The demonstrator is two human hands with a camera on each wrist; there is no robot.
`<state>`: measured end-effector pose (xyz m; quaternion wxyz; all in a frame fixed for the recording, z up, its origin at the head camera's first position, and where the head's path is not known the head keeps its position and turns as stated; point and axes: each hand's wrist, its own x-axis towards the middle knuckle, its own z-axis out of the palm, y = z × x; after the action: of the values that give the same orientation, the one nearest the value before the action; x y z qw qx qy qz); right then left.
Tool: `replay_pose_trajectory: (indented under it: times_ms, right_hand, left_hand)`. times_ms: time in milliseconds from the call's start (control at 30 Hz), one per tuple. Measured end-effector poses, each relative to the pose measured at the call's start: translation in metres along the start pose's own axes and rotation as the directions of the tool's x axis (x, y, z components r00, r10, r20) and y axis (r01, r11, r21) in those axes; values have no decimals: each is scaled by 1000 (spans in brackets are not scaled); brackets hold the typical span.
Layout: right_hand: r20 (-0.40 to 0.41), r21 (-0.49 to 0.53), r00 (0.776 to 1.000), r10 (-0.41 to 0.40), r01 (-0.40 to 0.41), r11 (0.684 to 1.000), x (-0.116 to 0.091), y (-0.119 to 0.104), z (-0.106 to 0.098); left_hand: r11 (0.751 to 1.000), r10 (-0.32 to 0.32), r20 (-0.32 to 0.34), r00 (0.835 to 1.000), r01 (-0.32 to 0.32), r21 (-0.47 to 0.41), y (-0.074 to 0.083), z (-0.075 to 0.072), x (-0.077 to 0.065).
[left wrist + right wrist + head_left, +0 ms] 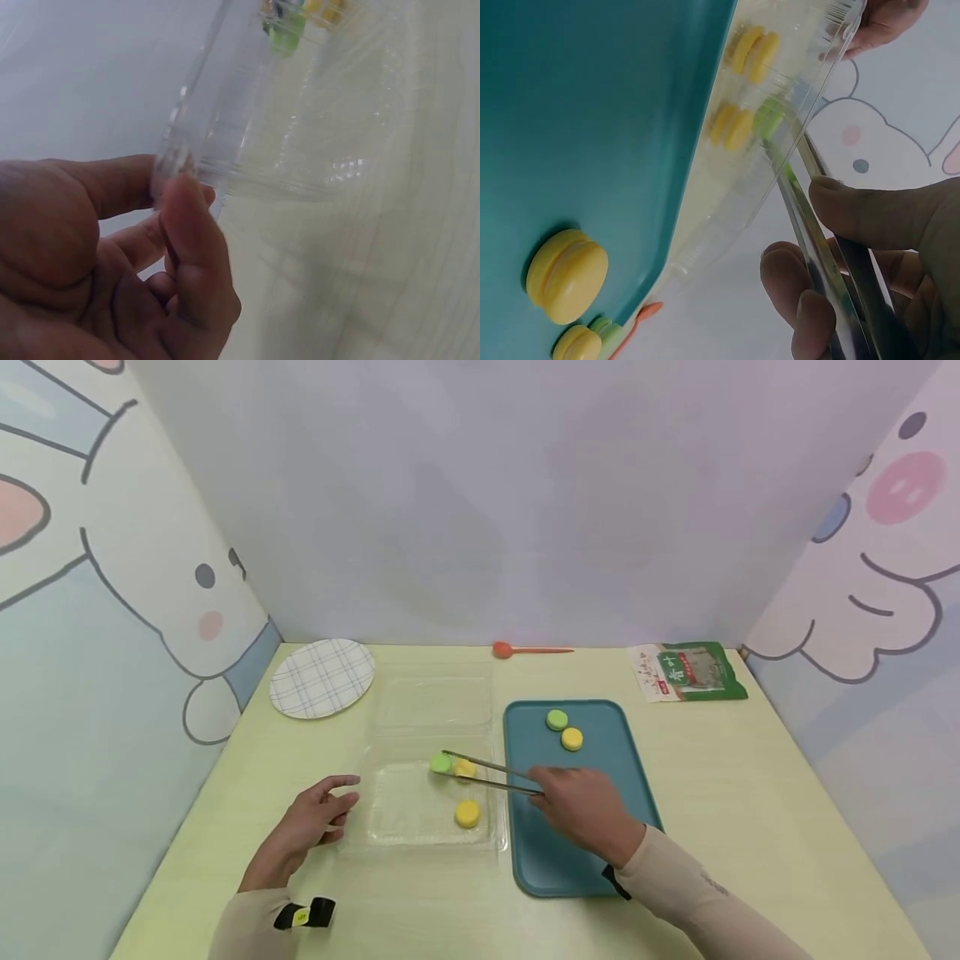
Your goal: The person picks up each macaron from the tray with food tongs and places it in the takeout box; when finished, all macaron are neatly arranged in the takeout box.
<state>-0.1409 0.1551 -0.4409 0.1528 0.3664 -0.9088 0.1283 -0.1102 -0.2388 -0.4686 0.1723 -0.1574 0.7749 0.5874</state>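
Observation:
A clear plastic clamshell box (pixel 412 814) lies open on the table. My left hand (pixel 311 818) pinches its left rim between thumb and forefinger, clearest in the left wrist view. With my right hand (pixel 585 810) I grip metal tongs (pixel 806 217), reaching from the right over the box. Their tips are around a green macaron (pixel 441 763) inside it. Close beside that one is a yellow macaron (pixel 465 770), partly behind the tongs. Another yellow macaron (pixel 467 814) sits nearer the front right of the box.
Right of the box lies a blue-green tray (pixel 570 860) with a green macaron (pixel 557 720) and yellow ones, one (pixel 568 274) hidden from the head view by my right hand. Behind are a checked plate (pixel 322 679), an orange spoon (pixel 504 650) and a green-and-white food packet (pixel 690 672).

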Motion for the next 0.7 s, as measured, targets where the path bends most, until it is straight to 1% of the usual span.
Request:
replay_pose_trajectory:
  times_ms: [100, 300, 400, 567, 700]
  right_hand:
    - [5, -10, 1000, -16, 16, 1000, 5, -2, 1]
    - [19, -18, 999, -25, 26, 1000, 12, -4, 2]
    - [28, -26, 999, -27, 28, 999, 16, -4, 3]
    - [3, -38, 998, -60, 61, 997, 22, -4, 7]
    - [-2, -54, 996, -94, 94, 994, 24, -4, 11]
  left_hand:
    - [1000, 0, -6, 1000, 0, 6, 0, 0, -1]
    - [1000, 19, 7, 1000, -19, 0, 0, 0, -1]
    - [1000, 10, 4, 1000, -10, 1, 1, 0, -1]
    - [1000, 0, 2, 1000, 0, 8, 1, 0, -1]
    - [1000, 8, 12, 1000, -8, 5, 0, 0, -1]
